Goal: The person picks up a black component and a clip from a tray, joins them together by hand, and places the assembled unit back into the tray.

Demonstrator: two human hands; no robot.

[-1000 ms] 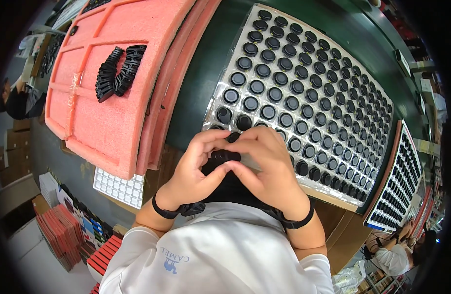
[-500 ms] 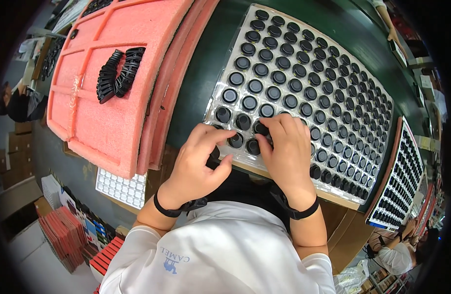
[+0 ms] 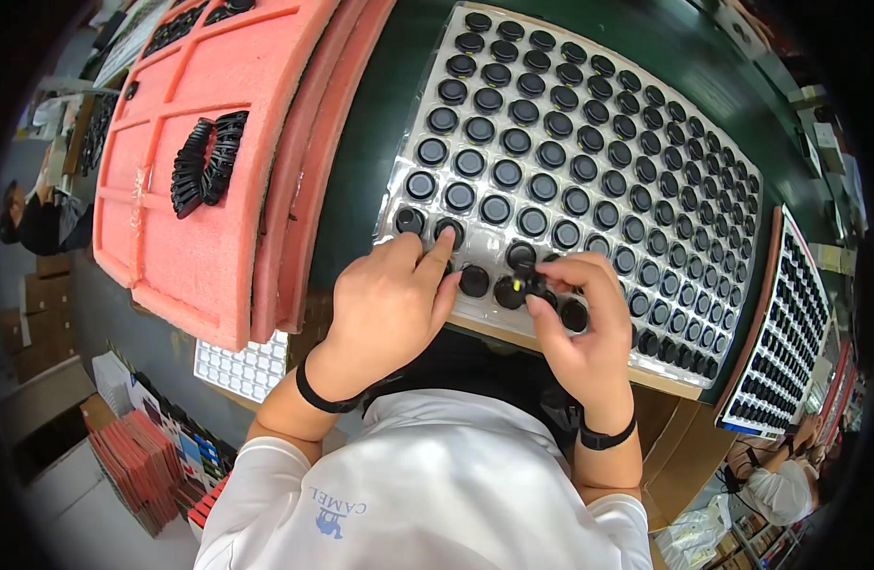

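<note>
A clear plastic tray (image 3: 489, 236) in front of me holds rows of round black caps, with one bare pocket near its near left corner. Between the thumb and fingers of my right hand (image 3: 589, 328) is a small black round part (image 3: 526, 281), tilted, with a yellow spot on it. It is raised over the tray's near rows. My left hand (image 3: 385, 299) lies over the near left corner. Its index finger stretches onto a black cap (image 3: 448, 231), and its thumb stands apart. Some caps under this hand are hidden.
To the left, pink foam trays (image 3: 209, 275) are stacked, the top one bearing a curved row of black parts (image 3: 209, 163). A white tray (image 3: 239, 369) sits below them. Another filled tray (image 3: 777, 328) stands at right on the green table (image 3: 356, 180). Other people are at the far sides.
My right hand has lifted a black part out of the tray and shifted slightly right and nearer. My left index finger has stretched out onto a cap. The whole view has shifted a little.
</note>
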